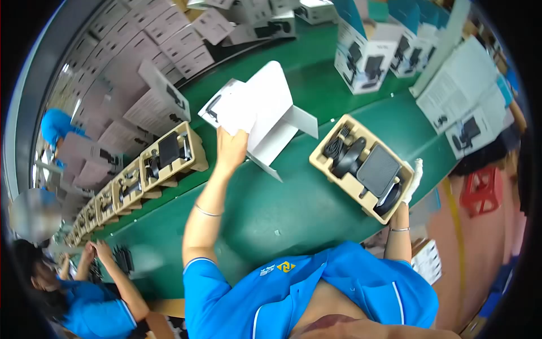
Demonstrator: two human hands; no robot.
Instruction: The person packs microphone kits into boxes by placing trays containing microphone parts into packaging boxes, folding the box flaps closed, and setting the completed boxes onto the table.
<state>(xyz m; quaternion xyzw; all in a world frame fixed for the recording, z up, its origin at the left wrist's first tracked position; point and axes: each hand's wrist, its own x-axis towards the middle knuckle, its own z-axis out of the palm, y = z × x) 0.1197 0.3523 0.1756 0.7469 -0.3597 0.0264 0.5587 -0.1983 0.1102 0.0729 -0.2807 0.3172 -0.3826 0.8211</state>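
Note:
At the centre of the head view my left hand [232, 144] grips the near side of an open white box [270, 101], whose flaps stand spread out. On the right, my right hand [413, 182], in a white glove, holds the right end of a tan moulded tray [344, 186]. Lying in that tray are a dark rectangular device [378, 170], a coiled black cable [335, 148] and round black parts. The fingers under the tray are hidden. The box and the tray are apart.
More filled trays [175, 155] line the left of the green table [265, 220]. Stacked boxes [164, 25] are at the back left, upright open boxes [367, 56] at the back right. A co-worker [96, 305] sits at the lower left. A red stool [481, 190] stands at right.

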